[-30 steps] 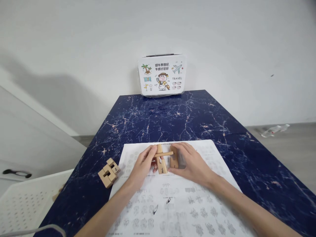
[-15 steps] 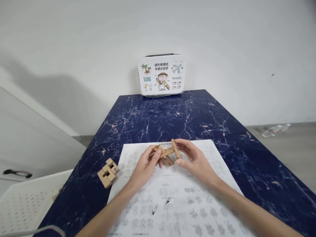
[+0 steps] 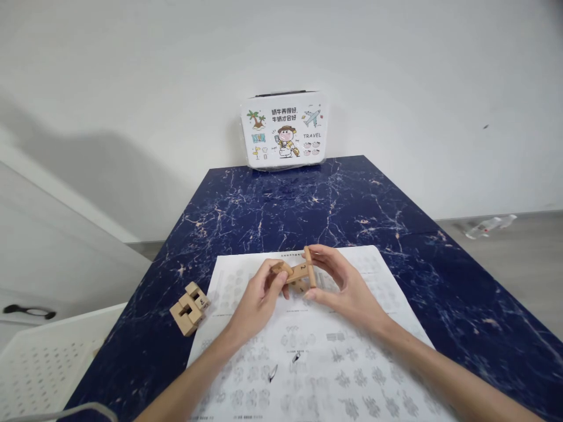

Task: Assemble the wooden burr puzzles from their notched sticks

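Over the printed paper sheet [image 3: 316,328], my left hand [image 3: 257,296] pinches several wooden puzzle pieces, thumb on top. One of them is a flat wooden block [image 3: 299,271] marked 2 that points to the right. Below it, another marked wooden block [image 3: 301,285] shows partly. My right hand [image 3: 345,287] grips a slim wooden bar [image 3: 311,274] by its two ends, between thumb and fingers. This bar stands crosswise against the right end of the marked block; whether they interlock I cannot tell.
A cluster of notched wooden blocks [image 3: 190,309] lies left of the paper on the blue marbled table [image 3: 281,211]. At the back stands a white cartoon-printed case [image 3: 285,132] by the wall. A white perforated basket [image 3: 39,363] is at lower left. Two small shiny dark objects [image 3: 272,373] lie on the paper.
The wooden pieces between my hands have turned slightly, and the lower block now shows less. Both hands keep their hold. The whole view has shifted a little.
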### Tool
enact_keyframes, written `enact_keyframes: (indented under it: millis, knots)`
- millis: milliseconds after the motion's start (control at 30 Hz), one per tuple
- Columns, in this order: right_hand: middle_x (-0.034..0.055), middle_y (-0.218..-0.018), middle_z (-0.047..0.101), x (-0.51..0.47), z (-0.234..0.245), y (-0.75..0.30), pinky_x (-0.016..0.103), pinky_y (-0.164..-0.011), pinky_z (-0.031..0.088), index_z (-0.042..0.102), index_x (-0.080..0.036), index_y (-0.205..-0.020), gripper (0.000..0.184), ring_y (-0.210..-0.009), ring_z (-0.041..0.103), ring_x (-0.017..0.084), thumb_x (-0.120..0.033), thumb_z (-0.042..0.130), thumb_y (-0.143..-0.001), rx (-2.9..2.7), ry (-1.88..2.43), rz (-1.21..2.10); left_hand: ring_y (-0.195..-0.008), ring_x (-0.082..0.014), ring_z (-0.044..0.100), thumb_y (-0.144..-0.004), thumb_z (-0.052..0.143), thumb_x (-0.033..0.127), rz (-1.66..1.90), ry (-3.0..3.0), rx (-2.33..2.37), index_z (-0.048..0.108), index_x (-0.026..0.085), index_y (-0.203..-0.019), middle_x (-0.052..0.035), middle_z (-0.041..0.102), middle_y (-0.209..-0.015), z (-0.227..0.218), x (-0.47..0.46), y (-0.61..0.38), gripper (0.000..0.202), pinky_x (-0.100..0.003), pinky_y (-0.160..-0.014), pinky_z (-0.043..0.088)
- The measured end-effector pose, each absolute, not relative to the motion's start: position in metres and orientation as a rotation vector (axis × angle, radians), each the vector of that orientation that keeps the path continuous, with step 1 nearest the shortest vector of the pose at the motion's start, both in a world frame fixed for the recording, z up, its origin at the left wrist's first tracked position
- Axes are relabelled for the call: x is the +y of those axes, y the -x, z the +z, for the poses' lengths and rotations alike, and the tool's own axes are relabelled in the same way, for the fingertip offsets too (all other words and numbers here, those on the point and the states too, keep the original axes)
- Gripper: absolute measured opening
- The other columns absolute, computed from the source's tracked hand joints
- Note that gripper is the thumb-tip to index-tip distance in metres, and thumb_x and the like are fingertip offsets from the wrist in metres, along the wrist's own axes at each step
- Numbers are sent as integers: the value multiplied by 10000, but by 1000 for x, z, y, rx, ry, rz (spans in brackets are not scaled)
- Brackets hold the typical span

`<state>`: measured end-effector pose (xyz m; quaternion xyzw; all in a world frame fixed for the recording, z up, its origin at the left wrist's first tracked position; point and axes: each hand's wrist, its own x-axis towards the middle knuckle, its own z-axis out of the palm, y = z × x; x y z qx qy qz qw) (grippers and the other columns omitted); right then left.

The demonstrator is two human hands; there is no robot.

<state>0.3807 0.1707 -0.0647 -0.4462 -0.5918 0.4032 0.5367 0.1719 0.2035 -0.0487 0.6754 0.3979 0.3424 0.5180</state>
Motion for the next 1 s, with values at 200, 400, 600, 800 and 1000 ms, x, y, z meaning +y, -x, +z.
enact_keyframes:
  millis: [200,400,600,800,1000]
  knots:
    - [130,-1401,632,166,-64,-376,571,-1135,491,557,-284,-1374,774,-1305,615,356,-488,922,-723,-1466,1085,915,-847,-197,631,-1084,466,445,761,-1678,945,549,228,-1104,-25,637,-970,-52,201,-171,233,-330,-818,483]
    - [121,-1345,651,162,-70,-369,542,-1009,554,536,-299,-1360,764,-1198,655,351,-517,913,-732,-1584,1094,824,-905,-218,650,-1099,423,455,744,-1682,895,467,254,-1251,-54,664,-1062,-57,191,-172,255,-356,-864,499]
    - [114,-1389,613,162,-67,-369,524,-1042,533,502,-317,-1403,770,-1246,623,341,-536,884,-771,-1618,1052,857,-1079,-224,635,-1093,444,452,831,-1648,880,468,261,-1200,-86,582,-1294,-57,191,-174,220,-361,-942,513]
    - [110,-1435,597,162,-69,-369,527,-1069,525,464,-331,-1429,817,-1297,604,339,-472,904,-755,-1554,1073,945,-1086,-216,635,-1064,517,459,899,-1550,859,512,248,-1127,-86,568,-1292,-51,191,-178,220,-348,-932,543]
    - [117,-1437,594,162,-70,-367,510,-1066,541,483,-318,-1385,819,-1289,614,330,-464,930,-714,-1495,1092,1015,-1107,-226,622,-1027,591,475,943,-1500,843,551,242,-1073,-81,555,-1241,-52,193,-176,240,-325,-898,563]
